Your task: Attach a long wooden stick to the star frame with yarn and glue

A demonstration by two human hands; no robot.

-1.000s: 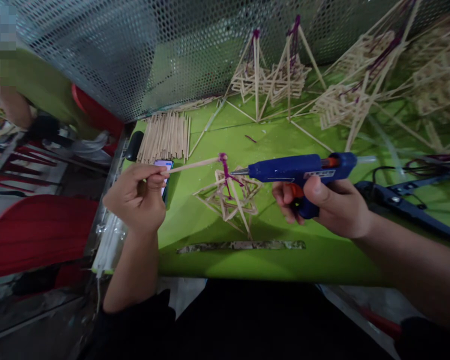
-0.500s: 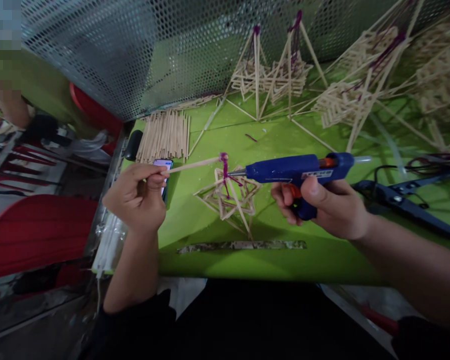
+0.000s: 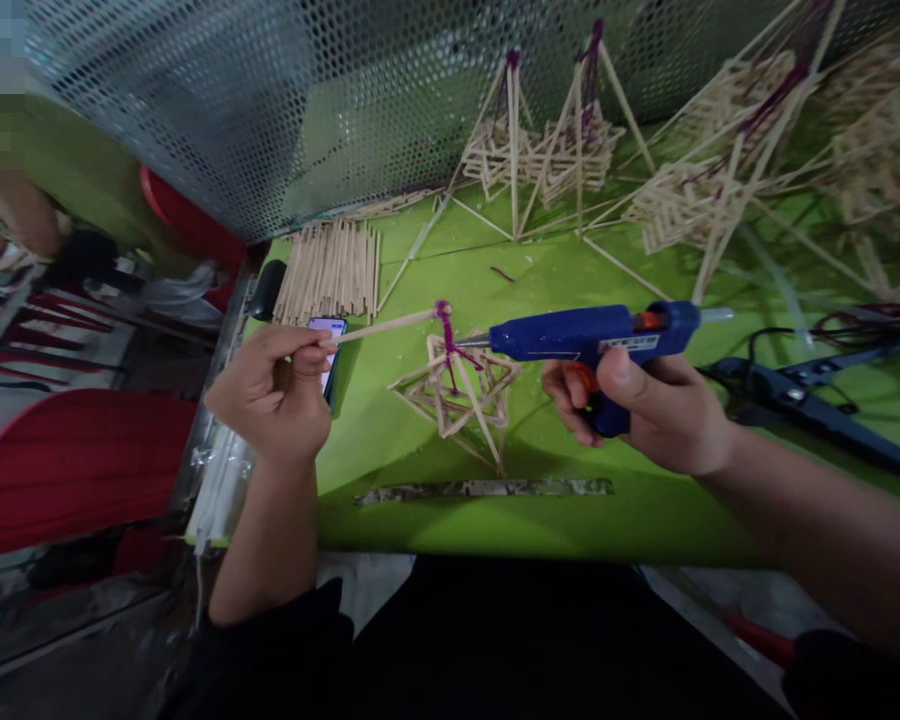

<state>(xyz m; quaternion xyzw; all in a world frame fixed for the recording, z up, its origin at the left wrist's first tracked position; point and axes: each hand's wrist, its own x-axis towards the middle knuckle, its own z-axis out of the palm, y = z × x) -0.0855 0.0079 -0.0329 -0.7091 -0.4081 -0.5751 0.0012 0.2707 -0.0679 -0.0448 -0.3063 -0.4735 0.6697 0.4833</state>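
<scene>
My left hand (image 3: 279, 390) pinches the end of a thin wooden stick (image 3: 386, 326), whose far end meets a purple-wrapped joint (image 3: 442, 310). Below that joint stands a small star-like frame of sticks (image 3: 461, 400) with purple strands, on the green table. A blue glue gun (image 3: 562, 334) is gripped in my right hand (image 3: 645, 405), with fingers around its handle and orange trigger. Its metal nozzle points left, at the purple strands just under the joint; whether it touches them I cannot tell.
A bundle of sticks (image 3: 330, 270) and a phone (image 3: 328, 370) lie at the left. Several stick structures (image 3: 577, 150) stand along the back. Black-handled cutters (image 3: 802, 390) lie at right. A patterned strip (image 3: 487, 488) lies near the front edge. A person's arm (image 3: 26, 215) shows far left.
The glue gun and my right hand have shifted slightly left. The purple joint and the stick's far end have moved slightly up and left. My left hand keeps its pinch.
</scene>
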